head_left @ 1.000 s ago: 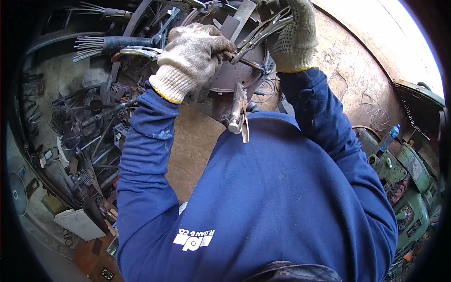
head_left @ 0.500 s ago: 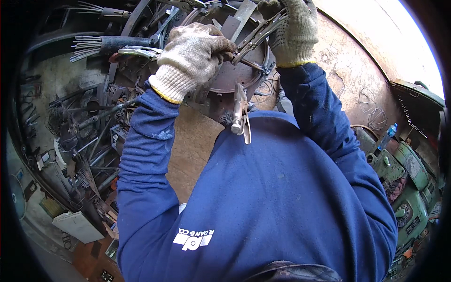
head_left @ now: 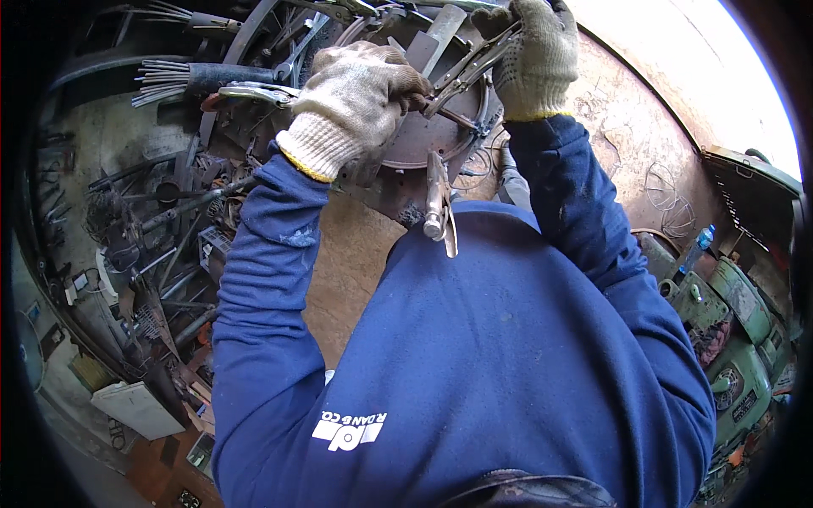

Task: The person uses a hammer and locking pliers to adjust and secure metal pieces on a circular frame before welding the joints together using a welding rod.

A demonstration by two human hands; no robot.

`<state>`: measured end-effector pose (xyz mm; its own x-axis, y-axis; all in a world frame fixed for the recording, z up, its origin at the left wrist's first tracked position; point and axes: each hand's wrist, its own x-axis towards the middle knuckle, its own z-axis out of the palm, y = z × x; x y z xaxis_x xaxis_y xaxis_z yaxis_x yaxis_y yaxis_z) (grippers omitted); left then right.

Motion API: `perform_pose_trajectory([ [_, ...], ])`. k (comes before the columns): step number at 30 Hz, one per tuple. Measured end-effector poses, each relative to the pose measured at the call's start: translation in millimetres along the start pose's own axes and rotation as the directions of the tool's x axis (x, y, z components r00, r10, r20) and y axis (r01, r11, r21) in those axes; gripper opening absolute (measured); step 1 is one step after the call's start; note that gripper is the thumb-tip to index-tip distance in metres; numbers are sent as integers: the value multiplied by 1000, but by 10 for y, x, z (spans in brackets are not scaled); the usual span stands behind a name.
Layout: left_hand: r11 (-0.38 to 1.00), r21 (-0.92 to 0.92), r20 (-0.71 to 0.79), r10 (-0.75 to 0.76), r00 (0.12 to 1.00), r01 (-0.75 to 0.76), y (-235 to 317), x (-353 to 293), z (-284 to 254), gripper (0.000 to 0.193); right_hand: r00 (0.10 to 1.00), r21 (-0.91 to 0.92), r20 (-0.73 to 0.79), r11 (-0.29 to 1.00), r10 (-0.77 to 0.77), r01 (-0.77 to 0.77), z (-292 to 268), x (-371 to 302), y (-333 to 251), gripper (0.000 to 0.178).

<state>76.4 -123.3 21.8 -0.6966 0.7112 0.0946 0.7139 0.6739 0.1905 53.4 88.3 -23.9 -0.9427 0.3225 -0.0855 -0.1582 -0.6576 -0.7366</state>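
Note:
Both my hands wear pale knitted work gloves. My right hand (head_left: 536, 63) is closed around the handles of metal locking pliers (head_left: 474, 70), whose jaws point left and down toward the other hand. Just left of those jaws, my left hand (head_left: 360, 97) is closed, its fingertips curled down over something they hide. A short dark rod (head_left: 458, 118) lies below the pliers' jaws, over a round metal plate (head_left: 415, 151). Flat metal bars (head_left: 442, 38) stand between my hands. A second pair of locking pliers (head_left: 437, 203) grips the near edge of the work.
Other locking pliers (head_left: 254, 93) lie left of my left hand, beside a holder of thin rods (head_left: 165, 80). Scrap metal (head_left: 161, 212) crowds the left floor. Loose wire (head_left: 669, 199) lies at right, near a water bottle (head_left: 699, 245) and green machinery (head_left: 738, 372).
My left hand has shifted very slightly right. The pliers in my right hand have tilted a little at the jaws; both hands keep their closed grip.

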Motion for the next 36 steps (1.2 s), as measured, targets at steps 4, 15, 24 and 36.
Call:
perform_pose_trajectory([
  [4, 936, -348, 93, -26, 995, 57, -69, 31, -121, 26, 997, 16, -68, 999, 40, -39, 22, 2, 22, 37],
  [15, 872, -463, -182, -266, 947, 156, -84, -194, -259, 32, 997, 20, 51, 998, 51, -52, 2, -13, -74, 35],
  [24, 999, -14, -236, 46, 971, -51, 16, -142, 81, 28, 977, 242, 130, 950, 168, -196, -64, 23, -81, 21],
  [36, 989, -137, -114, -66, 991, 50, 78, -119, 8, 38, 986, 69, 165, 998, -8, -3, -12, -59, -143, 67],
])
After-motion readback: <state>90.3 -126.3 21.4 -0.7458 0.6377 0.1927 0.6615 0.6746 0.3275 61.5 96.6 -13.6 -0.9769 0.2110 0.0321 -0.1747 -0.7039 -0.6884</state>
